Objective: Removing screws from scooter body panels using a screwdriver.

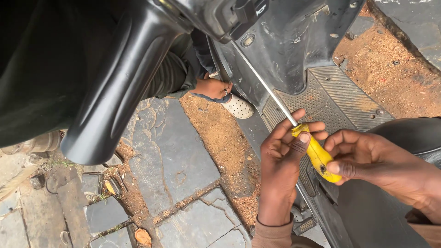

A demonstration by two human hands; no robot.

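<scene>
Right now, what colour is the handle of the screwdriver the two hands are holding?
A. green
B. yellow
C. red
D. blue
B. The screwdriver has a bright yellow handle, gripped by the left hand near the metal shaft and by the right hand at its butt end, while the long shaft runs up toward the scooter's dark front panel.

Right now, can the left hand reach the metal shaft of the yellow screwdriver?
Probably yes. The left hand already grips the yellow screwdriver where handle meets metal shaft, and nothing covers the shaft above.
</scene>
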